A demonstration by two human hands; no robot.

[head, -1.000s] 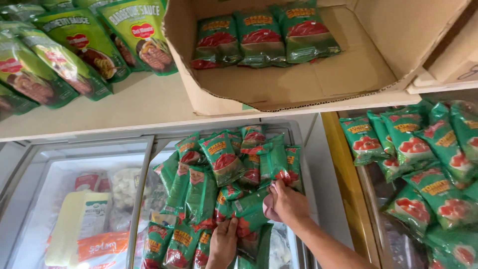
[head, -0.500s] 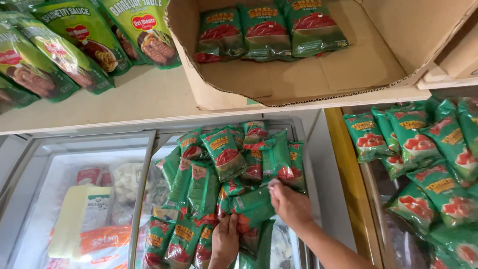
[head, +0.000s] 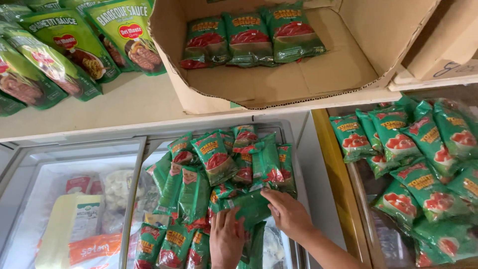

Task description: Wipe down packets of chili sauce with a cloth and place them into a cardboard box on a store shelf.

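Both hands work on a heap of green sauce pouches piled on the sliding glass lid of a chest freezer. Left hand lies flat, fingers spread, pressing on the pouches at the near edge. Right hand bends its fingers over one green pouch near the middle of the heap, gripping it loosely at its right end.

Risk, as judged: the pouches are slick and stacked loose, overlapping at all angles. Pulling one from the middle could set its neighbours sliding off the lid's near or right edge. The glass carries the whole load; leaning on it could be a strain.

Containers: the cardboard box on the shelf above stands open, mostly bare, with three red-and-green pouches lying side by side at its back. The freezer under the glass holds pale wrapped packs. The bin at right is full of similar green pouches.
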